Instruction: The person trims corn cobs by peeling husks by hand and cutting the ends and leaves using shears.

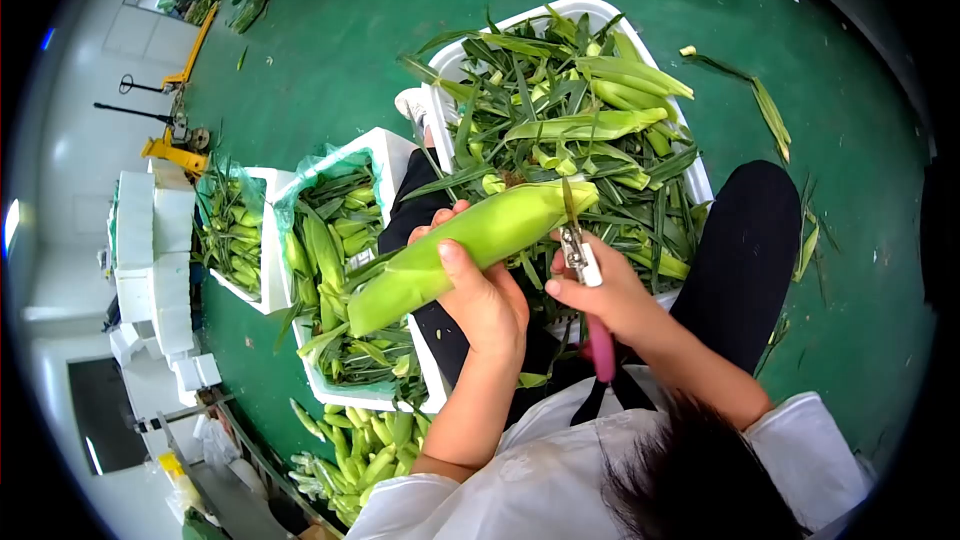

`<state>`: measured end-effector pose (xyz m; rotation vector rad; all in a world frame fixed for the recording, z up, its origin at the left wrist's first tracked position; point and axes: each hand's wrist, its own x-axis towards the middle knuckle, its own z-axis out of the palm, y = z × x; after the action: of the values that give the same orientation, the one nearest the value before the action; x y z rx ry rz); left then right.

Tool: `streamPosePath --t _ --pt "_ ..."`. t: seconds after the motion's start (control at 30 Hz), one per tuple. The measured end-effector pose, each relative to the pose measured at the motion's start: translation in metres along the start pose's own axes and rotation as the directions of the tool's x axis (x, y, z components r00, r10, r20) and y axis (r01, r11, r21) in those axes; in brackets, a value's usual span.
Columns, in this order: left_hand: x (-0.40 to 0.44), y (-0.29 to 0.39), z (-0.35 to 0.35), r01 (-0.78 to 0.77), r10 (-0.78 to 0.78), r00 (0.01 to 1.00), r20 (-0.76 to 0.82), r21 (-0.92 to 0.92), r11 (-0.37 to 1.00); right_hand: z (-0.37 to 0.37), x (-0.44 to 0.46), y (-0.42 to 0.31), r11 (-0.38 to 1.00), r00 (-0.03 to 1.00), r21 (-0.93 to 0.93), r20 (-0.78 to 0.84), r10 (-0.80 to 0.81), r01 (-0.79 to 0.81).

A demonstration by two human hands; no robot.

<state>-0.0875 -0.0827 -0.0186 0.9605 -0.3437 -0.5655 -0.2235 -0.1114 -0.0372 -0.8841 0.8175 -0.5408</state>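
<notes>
My left hand [485,305] is wrapped round an ear of corn [440,258] in its green husk, held slantwise above my lap. Closed on the handles of pruning shears [599,345] is my right hand [620,290]; one handle looks pink. The shears' blades sit at the upper right end of the ear, by its pale tip, and I cannot tell whether they are cutting into it. Just beyond my hands, a large white tub [703,185] is heaped with husk leaves and several ears of corn.
White foam boxes [393,155] with corn and leaves stand to my left, some lined with green plastic. Below them lies a pile of husked-down ears [375,455]. Loose leaves [770,120] litter the green floor [330,50]. A yellow pallet jack [175,152] stands far left.
</notes>
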Motion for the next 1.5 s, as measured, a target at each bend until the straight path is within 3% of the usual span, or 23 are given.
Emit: streamPosePath --t 0.1,0.17,0.23,0.3,0.43,0.57,0.63,0.67,0.8,0.87,0.9,0.93,0.97,1.0,1.1,1.17,1.23,1.3,1.33,1.37,1.43,1.47,1.5 --pt "0.016 -0.001 -0.017 0.149 -0.158 0.984 -0.081 -0.108 0.983 -0.005 0.004 0.015 0.931 0.977 -0.3 0.039 -0.208 0.21" --pt "0.031 0.015 -0.019 0.352 -0.392 0.897 -0.206 -0.205 0.913 -0.014 -0.007 0.005 0.985 0.978 -0.168 0.209 0.0 0.036" --pt "0.045 0.002 -0.076 0.696 -0.618 0.717 0.321 -0.312 0.646 -0.024 -0.023 -0.016 0.976 0.722 -0.065 0.663 0.199 -0.209" --pt "0.03 0.017 -0.046 0.813 -0.708 0.524 0.474 -0.527 0.248 -0.021 -0.036 -0.027 0.829 0.467 -0.079 0.795 0.388 -0.554" --pt "0.017 0.025 -0.062 0.864 -0.182 0.501 0.846 -0.48 0.15 -0.017 -0.041 -0.034 0.77 0.338 -0.138 0.84 0.425 -0.623" --pt "0.006 0.019 -0.123 0.753 -0.054 0.649 0.759 -0.631 0.184 -0.029 -0.02 -0.035 0.831 0.517 0.079 0.814 0.265 -0.551" --pt "-0.008 0.065 -0.133 0.747 -0.482 0.661 0.575 -0.564 0.352 -0.01 0.003 -0.044 0.937 0.739 0.131 0.653 0.165 -0.325" --pt "-0.012 0.057 -0.153 0.805 -0.388 0.593 0.706 -0.513 0.296 0.004 0.021 -0.051 0.966 0.755 0.057 0.636 0.159 -0.252" --pt "-0.059 0.114 -0.171 0.868 -0.782 0.496 0.378 -0.194 0.457 0.03 0.099 -0.057 0.965 0.863 0.131 0.486 0.137 -0.226" --pt "-0.074 0.137 -0.211 0.756 -0.708 0.655 0.266 -0.255 0.603 0.011 0.14 -0.059 0.918 0.908 0.219 0.339 0.245 -0.33" --pt "-0.086 0.159 -0.231 0.613 -0.759 0.649 -0.048 -0.558 0.559 -0.003 0.152 -0.051 0.901 0.917 0.252 0.285 0.281 -0.354" --pt "-0.099 0.181 -0.279 0.54 -0.631 0.769 -0.107 -0.418 0.73 0.001 0.148 -0.049 0.9 0.833 0.167 0.473 0.286 -0.404" --pt "-0.129 0.198 -0.333 0.372 -0.543 0.732 -0.412 -0.427 0.824 0.003 0.14 -0.048 0.897 0.714 0.073 0.635 0.296 -0.437" --pt "-0.142 0.23 -0.337 0.235 -0.326 0.669 -0.668 -0.227 0.945 0.015 0.115 -0.041 0.905 0.793 0.08 0.517 0.321 -0.419" --pt "-0.279 0.31 -0.514 -0.039 -0.01 0.518 -0.855 -0.035 0.999 0.028 0.04 -0.021 0.896 0.799 0.037 0.471 0.375 -0.442" --pt "-0.305 0.344 -0.531 -0.28 0.332 0.006 -0.943 0.317 0.906 0.027 0.001 -0.014 0.915 0.792 -0.104 0.47 0.39 -0.389" --pt "-0.303 0.366 -0.548 -0.598 0.31 -0.211 -0.927 0.373 0.709 -0.031 -0.007 0.038 0.831 0.674 -0.243 0.493 0.55 -0.5" --pt "-0.197 0.332 -0.489 -0.494 0.309 -0.071 -0.948 0.302 0.815 -0.053 -0.035 0.068 0.791 0.702 -0.055 0.426 0.571 -0.61" --pt "-0.185 0.308 -0.574 -0.477 0.367 0.183 -0.912 0.244 0.844 -0.056 -0.047 0.075 0.747 0.713 0.05 0.346 0.61 -0.663" --pt "-0.126 0.268 -0.598 -0.171 0.333 0.401 -0.853 0.287 0.942 -0.049 -0.058 0.067 0.66 0.683 0.175 0.182 0.708 -0.731" --pt "0.029 0.194 -0.511 0.039 0.279 0.712 -0.644 0.433 0.9 -0.045 -0.064 0.054 0.725 0.726 0.082 0.179 0.664 -0.684" --pt "0.097 0.161 -0.463 0.214 0.213 0.788 -0.577 0.582 0.785 -0.067 -0.064 0.064 0.754 0.757 0.124 0.239 0.608 -0.645" --pt "0.154 0.118 -0.465 0.082 0.34 0.898 -0.279 0.866 0.493 -0.088 -0.064 0.075 0.775 0.782 0.172 0.298 0.548 -0.608"
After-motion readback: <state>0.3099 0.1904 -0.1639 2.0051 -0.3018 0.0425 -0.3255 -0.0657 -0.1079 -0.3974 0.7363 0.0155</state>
